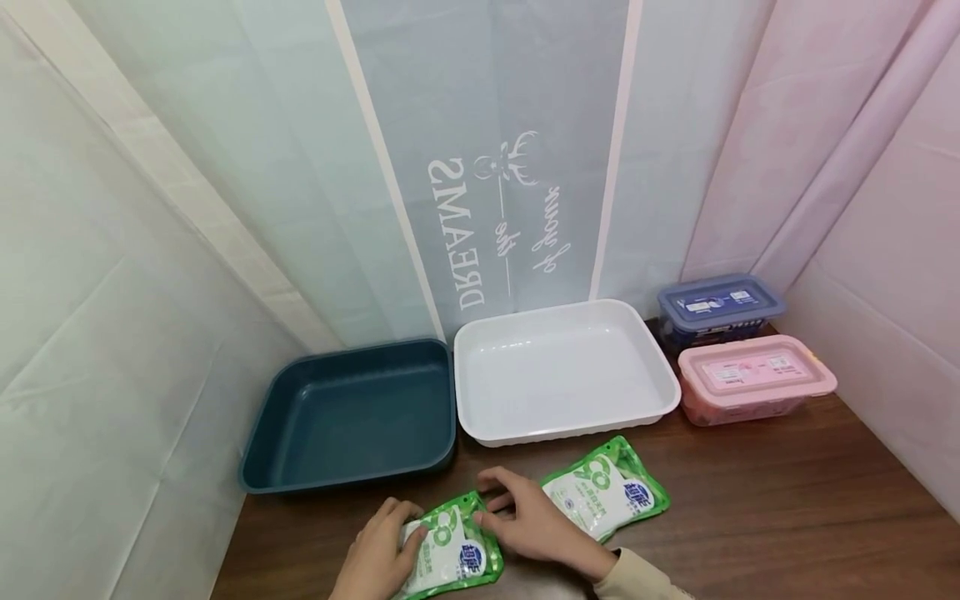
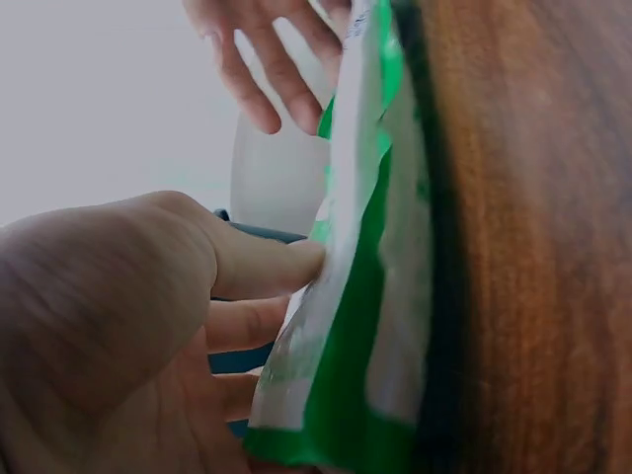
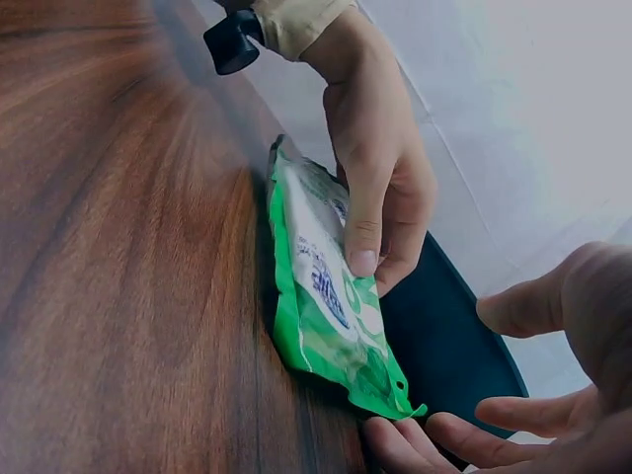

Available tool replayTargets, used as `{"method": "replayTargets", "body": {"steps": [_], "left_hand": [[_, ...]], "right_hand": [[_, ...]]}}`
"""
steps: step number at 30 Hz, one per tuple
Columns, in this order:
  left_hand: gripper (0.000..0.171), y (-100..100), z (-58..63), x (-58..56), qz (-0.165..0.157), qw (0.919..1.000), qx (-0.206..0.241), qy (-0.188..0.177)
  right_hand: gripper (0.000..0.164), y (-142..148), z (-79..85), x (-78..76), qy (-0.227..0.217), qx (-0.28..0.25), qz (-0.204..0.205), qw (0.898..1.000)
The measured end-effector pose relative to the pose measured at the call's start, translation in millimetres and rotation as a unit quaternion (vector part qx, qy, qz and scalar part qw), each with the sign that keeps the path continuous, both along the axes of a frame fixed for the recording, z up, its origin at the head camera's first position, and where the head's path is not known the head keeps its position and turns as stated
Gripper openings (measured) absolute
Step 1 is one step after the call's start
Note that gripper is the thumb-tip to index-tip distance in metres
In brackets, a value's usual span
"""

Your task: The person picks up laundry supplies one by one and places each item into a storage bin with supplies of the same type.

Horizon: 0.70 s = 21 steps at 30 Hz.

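A green-and-white plastic pouch (image 1: 447, 557) lies near the front edge of the table. My left hand (image 1: 381, 546) grips its left part, the thumb on the printed face and the fingers at the far edge, as the left wrist view also shows. By the pouch's other end is my right hand (image 1: 531, 523), thumb and fingers spread apart. In the right wrist view the fingertips (image 3: 390, 444) come close to the pouch's corner; whether they touch it I cannot tell. A second, similar pouch (image 1: 600, 492) lies just beyond the right hand, partly covered by it.
Behind the hands stand a dark teal tray (image 1: 348, 483) and, right beside it, a white tray (image 1: 562, 367). At the back right are a blue lidded box (image 1: 720, 304) and a pink lidded box (image 1: 753, 375). Curtains (image 1: 525, 108) enclose the wooden table (image 1: 810, 508).
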<state>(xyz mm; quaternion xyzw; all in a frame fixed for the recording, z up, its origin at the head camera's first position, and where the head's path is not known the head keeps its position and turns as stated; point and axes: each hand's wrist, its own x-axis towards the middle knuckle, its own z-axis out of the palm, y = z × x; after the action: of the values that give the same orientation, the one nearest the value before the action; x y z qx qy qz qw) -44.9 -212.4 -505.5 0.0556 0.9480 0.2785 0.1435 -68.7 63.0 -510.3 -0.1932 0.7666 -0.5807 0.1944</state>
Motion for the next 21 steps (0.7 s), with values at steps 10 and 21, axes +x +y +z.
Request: {"method": "replayTargets", "body": {"steps": [10, 21], "left_hand": [[0.020, -13, 3.4, -3.0, -0.001, 0.9958, 0.087, -0.028], [0.029, -29, -7.7, -6.9, 0.000, 0.9725, 0.219, -0.079]], "right_hand": [[0.050, -3, -0.5, -3.0, 0.007, -0.020, -0.031, 0.999], [0.050, -1, -4.5, -6.4, -0.053, -0.036, -0.028, 0.998]]}}
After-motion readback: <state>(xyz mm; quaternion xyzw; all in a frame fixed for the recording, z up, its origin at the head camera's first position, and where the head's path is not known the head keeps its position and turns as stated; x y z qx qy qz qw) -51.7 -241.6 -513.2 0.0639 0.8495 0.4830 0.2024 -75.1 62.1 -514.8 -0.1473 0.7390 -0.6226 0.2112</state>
